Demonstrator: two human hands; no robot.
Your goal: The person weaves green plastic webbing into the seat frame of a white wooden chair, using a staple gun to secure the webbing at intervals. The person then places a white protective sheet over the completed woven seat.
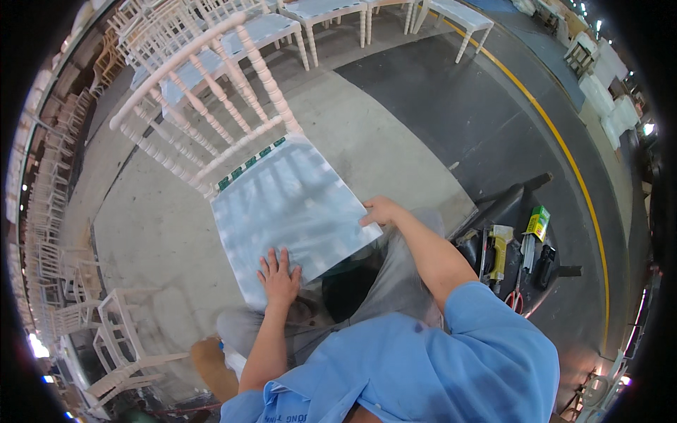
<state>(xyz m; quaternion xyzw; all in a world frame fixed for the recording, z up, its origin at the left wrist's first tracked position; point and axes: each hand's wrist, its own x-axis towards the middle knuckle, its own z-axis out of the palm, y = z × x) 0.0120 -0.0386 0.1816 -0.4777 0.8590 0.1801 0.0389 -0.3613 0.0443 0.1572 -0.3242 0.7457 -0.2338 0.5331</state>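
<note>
A whitish wooden chair with turned spindles in its backrest stands in front of me. Over its seat lies a pale blue-white sheet, with dark green strips along the edge near the backrest. My left hand rests flat on the sheet near its front left part, fingers spread. At the front right corner my right hand closes on the sheet's edge, thumb on top; its other fingers are partly hidden. Whether it also grips the seat beneath cannot be told.
On a black padded surface to my right lie a yellow staple gun, red-handled scissors, a green-yellow box and a black tool. Other chairs line the back; bare white frames stand at left.
</note>
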